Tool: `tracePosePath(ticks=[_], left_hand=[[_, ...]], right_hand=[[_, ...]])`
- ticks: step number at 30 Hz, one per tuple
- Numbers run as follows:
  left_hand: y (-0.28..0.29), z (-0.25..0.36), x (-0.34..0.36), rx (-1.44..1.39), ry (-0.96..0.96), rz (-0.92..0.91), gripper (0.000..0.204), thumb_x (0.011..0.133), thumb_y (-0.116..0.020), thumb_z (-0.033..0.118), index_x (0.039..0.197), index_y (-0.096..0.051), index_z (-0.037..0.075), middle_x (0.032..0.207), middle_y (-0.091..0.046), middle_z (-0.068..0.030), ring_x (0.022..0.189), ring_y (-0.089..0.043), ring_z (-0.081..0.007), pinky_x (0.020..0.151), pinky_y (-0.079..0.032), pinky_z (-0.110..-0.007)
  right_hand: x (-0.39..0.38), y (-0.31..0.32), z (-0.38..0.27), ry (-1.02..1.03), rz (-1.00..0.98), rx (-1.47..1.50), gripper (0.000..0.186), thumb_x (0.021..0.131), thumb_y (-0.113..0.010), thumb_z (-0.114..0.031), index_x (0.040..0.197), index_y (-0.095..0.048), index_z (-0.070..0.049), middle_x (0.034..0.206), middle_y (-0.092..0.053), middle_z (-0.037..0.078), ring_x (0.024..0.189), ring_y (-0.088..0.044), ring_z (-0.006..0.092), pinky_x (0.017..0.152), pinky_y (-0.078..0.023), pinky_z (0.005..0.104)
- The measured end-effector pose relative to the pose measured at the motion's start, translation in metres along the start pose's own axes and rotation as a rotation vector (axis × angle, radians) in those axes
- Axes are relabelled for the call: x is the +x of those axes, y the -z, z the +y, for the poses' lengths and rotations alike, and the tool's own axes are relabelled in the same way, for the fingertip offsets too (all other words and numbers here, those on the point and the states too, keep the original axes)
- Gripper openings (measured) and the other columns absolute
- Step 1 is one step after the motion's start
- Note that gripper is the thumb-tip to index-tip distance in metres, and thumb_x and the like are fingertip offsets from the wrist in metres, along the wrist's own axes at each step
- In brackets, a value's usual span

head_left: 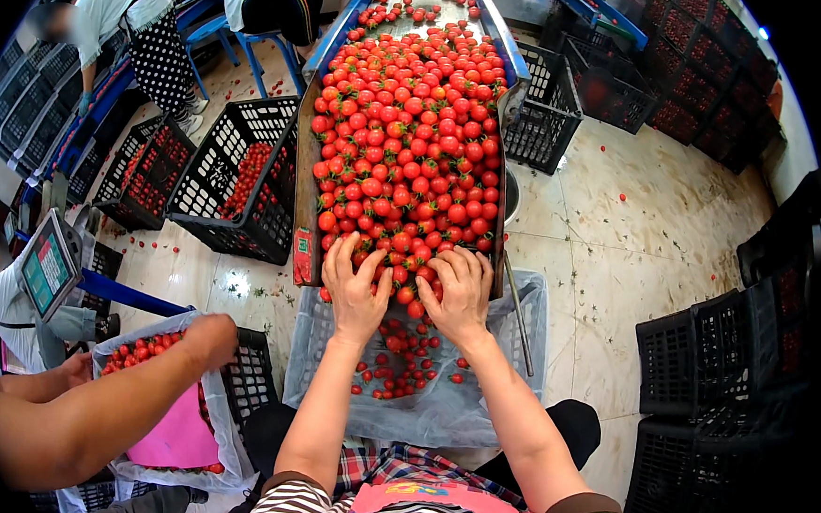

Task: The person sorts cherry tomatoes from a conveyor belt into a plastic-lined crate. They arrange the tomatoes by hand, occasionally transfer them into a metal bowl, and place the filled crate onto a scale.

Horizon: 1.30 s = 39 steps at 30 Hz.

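Observation:
My left hand [354,295] and my right hand [457,295] rest on the front of a heap of red cherry tomatoes [403,143] in a sloping metal chute [306,203], fingers apart and curved over the fruit at the lower lip. A few tomatoes sit between my thumbs. Below the chute, a crate lined with translucent plastic [510,394] holds scattered tomatoes. A thin metal rod [519,329] runs down beside the chute's right side.
Black crates stand left [208,178], upper right [542,109] and stacked at right [691,358]. A co-worker's arm [90,416] reaches over a lined tomato crate at lower left. Other people [101,12] are farther left, beside a screen [48,263]. Tiled floor [599,249] shows between.

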<state>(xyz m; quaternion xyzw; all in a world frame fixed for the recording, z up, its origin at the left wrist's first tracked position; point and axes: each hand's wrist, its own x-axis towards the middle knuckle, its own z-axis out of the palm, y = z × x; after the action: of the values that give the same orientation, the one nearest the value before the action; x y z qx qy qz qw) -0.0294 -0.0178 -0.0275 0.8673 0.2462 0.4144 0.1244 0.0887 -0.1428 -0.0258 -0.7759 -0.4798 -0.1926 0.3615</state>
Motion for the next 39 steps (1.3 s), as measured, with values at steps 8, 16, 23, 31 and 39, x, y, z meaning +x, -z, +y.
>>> tracePosePath(ticks=[8,16,23,31,39], left_hand=[[-0.003,0.014,0.035,0.192,-0.121,-0.143,0.042,0.076,-0.075,0.021,0.117,-0.065,0.018,0.117,-0.05,-0.0088,0.119,-0.041,-0.0307,0.108,-0.026,-0.05],[-0.019,-0.01,0.023,-0.063,-0.154,0.067,0.029,0.076,-0.074,0.017,0.103,-0.064,0.011,0.112,-0.058,-0.0055,0.114,-0.051,-0.0261,0.11,-0.027,-0.051],[-0.009,0.0,0.009,0.014,-0.069,-0.005,0.035,0.078,-0.075,0.017,0.112,-0.066,0.012,0.111,-0.063,-0.0038,0.113,-0.055,-0.0216,0.111,-0.023,-0.047],[0.0,-0.004,0.004,-0.103,-0.074,0.004,0.022,0.082,-0.071,0.012,0.104,-0.067,0.013,0.103,-0.066,-0.0015,0.11,-0.056,-0.0208,0.111,-0.02,-0.047],[0.024,0.007,0.101,-0.9,0.346,0.556,0.036,0.092,-0.061,0.012,0.126,-0.052,0.001,0.116,-0.062,-0.0121,0.112,-0.057,-0.0234,0.1,-0.041,-0.038]], right_hand=[[0.001,0.0,-0.004,-0.066,-0.006,0.037,0.042,0.078,-0.072,-0.024,0.114,-0.06,-0.007,0.121,-0.053,0.012,0.12,-0.045,0.031,0.106,-0.03,0.0486],[0.012,-0.007,-0.004,-0.04,-0.1,-0.015,0.046,0.078,-0.071,-0.03,0.118,-0.062,-0.008,0.133,-0.049,0.012,0.132,-0.038,0.031,0.101,-0.033,0.0539],[0.01,-0.003,-0.005,-0.055,-0.128,-0.039,0.044,0.077,-0.073,-0.029,0.115,-0.062,-0.009,0.132,-0.05,0.01,0.132,-0.039,0.0289,0.094,-0.037,0.0522],[0.018,0.01,-0.007,0.138,0.07,-0.166,0.051,0.08,-0.071,-0.031,0.125,-0.059,-0.011,0.138,-0.044,0.015,0.135,-0.034,0.0332,0.104,-0.031,0.0502],[0.027,-0.003,-0.001,-0.008,-0.079,-0.155,0.048,0.084,-0.064,-0.039,0.125,-0.061,-0.015,0.143,-0.04,0.017,0.134,-0.034,0.0332,0.112,-0.016,0.0593]])
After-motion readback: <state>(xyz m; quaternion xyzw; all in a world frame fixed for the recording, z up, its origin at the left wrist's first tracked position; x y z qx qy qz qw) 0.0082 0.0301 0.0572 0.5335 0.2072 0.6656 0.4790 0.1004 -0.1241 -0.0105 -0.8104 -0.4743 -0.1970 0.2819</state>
